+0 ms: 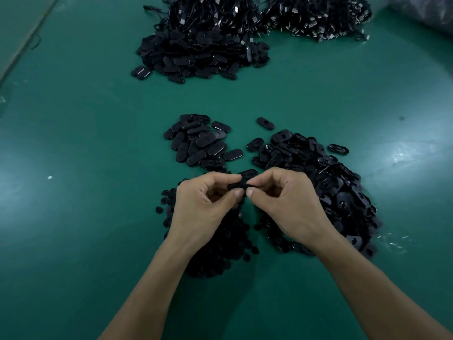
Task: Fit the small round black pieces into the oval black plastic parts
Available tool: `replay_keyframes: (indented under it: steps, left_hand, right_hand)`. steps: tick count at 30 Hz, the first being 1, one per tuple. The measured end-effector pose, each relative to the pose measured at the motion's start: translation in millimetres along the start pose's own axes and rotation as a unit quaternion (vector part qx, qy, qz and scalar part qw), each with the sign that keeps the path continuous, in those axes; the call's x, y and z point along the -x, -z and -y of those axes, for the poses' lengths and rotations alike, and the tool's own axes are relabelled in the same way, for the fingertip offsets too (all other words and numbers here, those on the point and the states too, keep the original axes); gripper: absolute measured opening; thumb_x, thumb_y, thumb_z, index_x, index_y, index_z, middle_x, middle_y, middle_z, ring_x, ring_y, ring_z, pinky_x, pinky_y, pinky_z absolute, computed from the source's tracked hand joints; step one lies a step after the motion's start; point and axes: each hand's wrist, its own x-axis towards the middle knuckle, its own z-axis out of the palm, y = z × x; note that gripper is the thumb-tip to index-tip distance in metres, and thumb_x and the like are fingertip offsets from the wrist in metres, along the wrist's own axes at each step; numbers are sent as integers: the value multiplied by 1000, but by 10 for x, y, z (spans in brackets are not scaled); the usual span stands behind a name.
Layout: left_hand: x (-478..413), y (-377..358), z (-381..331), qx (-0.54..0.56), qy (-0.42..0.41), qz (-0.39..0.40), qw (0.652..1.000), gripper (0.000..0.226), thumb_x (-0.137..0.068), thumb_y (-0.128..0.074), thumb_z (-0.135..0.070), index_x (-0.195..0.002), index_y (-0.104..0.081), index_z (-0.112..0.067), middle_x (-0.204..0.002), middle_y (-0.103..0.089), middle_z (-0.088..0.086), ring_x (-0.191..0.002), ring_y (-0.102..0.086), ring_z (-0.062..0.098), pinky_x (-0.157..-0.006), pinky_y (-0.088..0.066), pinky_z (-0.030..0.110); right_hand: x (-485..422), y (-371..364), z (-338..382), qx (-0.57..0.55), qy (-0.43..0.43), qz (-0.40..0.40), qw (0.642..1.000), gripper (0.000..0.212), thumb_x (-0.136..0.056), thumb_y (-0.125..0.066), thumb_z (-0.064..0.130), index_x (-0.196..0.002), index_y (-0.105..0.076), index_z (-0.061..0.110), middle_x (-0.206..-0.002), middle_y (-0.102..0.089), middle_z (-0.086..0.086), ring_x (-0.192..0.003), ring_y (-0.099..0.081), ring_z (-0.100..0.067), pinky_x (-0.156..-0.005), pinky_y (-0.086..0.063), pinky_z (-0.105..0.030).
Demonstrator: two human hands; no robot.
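Nearest the viewer, a heap of small round black pieces (220, 253) lies on the green tabletop (98, 119), far too many to count and partly hidden under the wrists. Above it the left hand (208, 200) and the right hand (286, 200) meet, and one oval black part (239, 186) is held up between them, clear of the tabletop. Its long axis seems to run from side to side, one end toward each hand, though most of it is covered. The fingers (238, 193) of both hands are curled in: on each side a thumb tip sits under the part's near edge and a forefinger lies over the top, so each end is pinched and only the middle shows. Whether a round piece is on it cannot be told. To the right, a second heap (331, 187) holds oval parts with their hollow sides and holes showing, with two or three strays at its edge. Just beyond the hands a third, smaller heap (198, 143) holds ovals with smooth faces up, and a single oval (265, 123) lies alone to its right, slanted. Well apart at the far side lie two more masses: a large mound of ovals (201, 52) and, behind and to its right, tangled black cables (316, 18) with metal plugs.
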Motion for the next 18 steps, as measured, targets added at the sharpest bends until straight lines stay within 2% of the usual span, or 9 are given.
replay_keyframes:
  steps: [12,15,18]
  left_hand:
    - [3,39,-25,17,16,-1,1000,27,-79,-82,1,-83,-77,-25,-68,-75,0,-57,-69,9,-59,-55,17]
    - [-15,67,-13,1,4,-24,1000,27,-81,-82,-3,-87,-77,-29,-72,-77,-2,-63,-72,11,-63,-57,19]
    - [-76,89,6,-24,5,-72,997,24,-85,-81,-8,-94,-77,-30,-76,-77,-5,-68,-74,12,-68,-58,19]
  right_hand:
    - [34,2,31,3,3,10,1000,15,-88,-77,18,-84,-72,32,-73,-71,16,-65,-64,0,-61,-48,-13]
    - [18,-14,55,6,10,13,1000,15,-92,-73,21,-93,-73,37,-74,-73,16,-70,-68,-1,-65,-50,-13]
    - [-30,-40,22,25,1,-4,1000,20,-97,-67,24,-112,-71,36,-80,-73,18,-81,-68,3,-71,-50,-9]
